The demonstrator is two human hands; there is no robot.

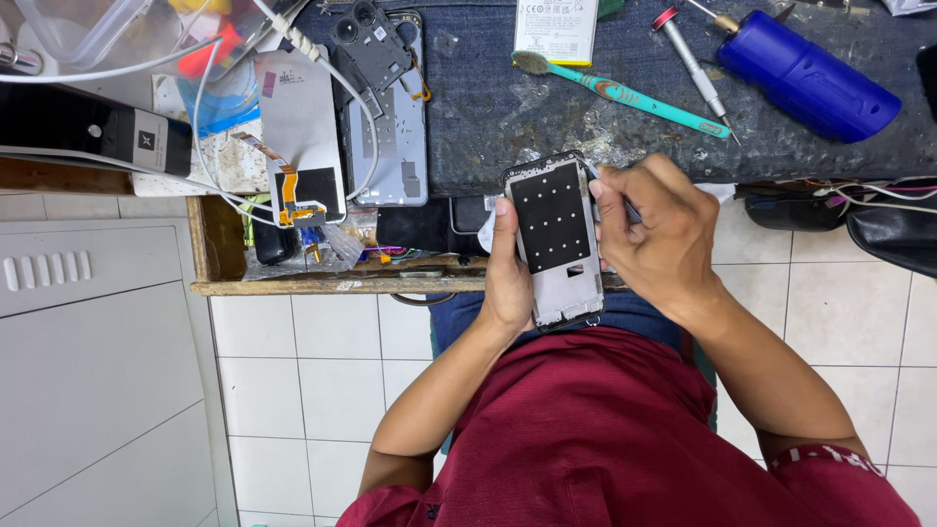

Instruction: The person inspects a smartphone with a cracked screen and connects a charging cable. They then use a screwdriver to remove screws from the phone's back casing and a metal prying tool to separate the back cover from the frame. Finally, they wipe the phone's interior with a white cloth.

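The left hand [508,278] clamps the phone frame [554,239] upright above the bench [547,107] edge, long axis pointing away. The right hand [659,234], touching its right side, pinches a thin tool [630,208].

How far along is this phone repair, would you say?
Done: the phone is apart, its grey back shell and white battery lying on the bench mat. In hand: the left hand grips the phone frame while the right hand works a thin tool along its edge. Left: reassembly looks untouched, since the parts lie loose.
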